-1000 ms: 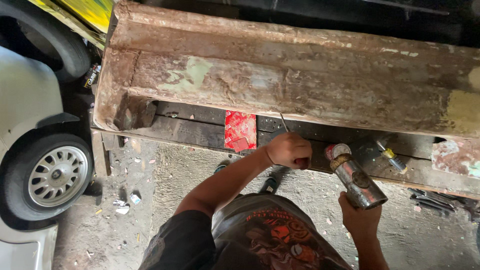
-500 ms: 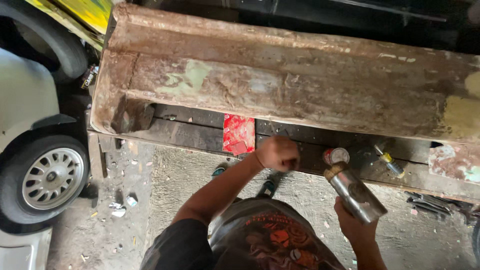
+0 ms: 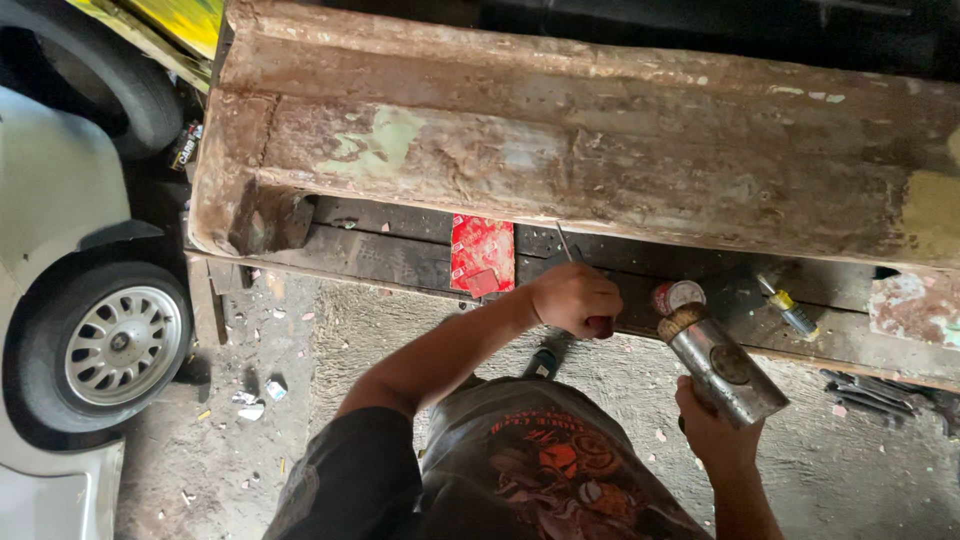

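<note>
Left hand point(image 3: 572, 298) fisted on a thin tool point(image 3: 566, 244) aimed at the rusty panel point(image 3: 560, 150); right hand point(image 3: 712, 432) grips a tilted can point(image 3: 722, 365) near right, ready.

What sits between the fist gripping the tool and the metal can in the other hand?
In the head view, a small round tin rests on the dark ledge, between the left hand and the metal can held by the right hand.
</note>
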Demonstrator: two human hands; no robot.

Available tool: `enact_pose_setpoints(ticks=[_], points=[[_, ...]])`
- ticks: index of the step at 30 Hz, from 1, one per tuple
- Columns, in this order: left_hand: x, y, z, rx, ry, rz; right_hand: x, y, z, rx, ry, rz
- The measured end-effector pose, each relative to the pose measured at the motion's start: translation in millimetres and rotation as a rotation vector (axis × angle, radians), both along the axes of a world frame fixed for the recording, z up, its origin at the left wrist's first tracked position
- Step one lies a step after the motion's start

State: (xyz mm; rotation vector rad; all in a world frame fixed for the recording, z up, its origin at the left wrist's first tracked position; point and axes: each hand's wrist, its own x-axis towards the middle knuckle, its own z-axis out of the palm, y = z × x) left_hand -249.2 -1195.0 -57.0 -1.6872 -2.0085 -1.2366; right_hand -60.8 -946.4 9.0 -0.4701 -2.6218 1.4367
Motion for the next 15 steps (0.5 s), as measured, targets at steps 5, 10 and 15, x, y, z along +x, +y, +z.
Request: enact_pose_setpoints(ticks=[5,10,15], points=[[-1.2,5.2,1.4,-0.135,0.003,-0.060,-0.8,-2.3,3.1,-0.063,0.029,0.014],[-4.7,7.5,9.6,-0.095,-0.035,-0.019,0.9,-0.1,-0.2,-0.110,-0.053,-0.051],[-3.9,10.7,12.3,-0.115,-0.028,-0.003,-0.3,6.0,-4.4,-0.066,0.006,-0.024]])
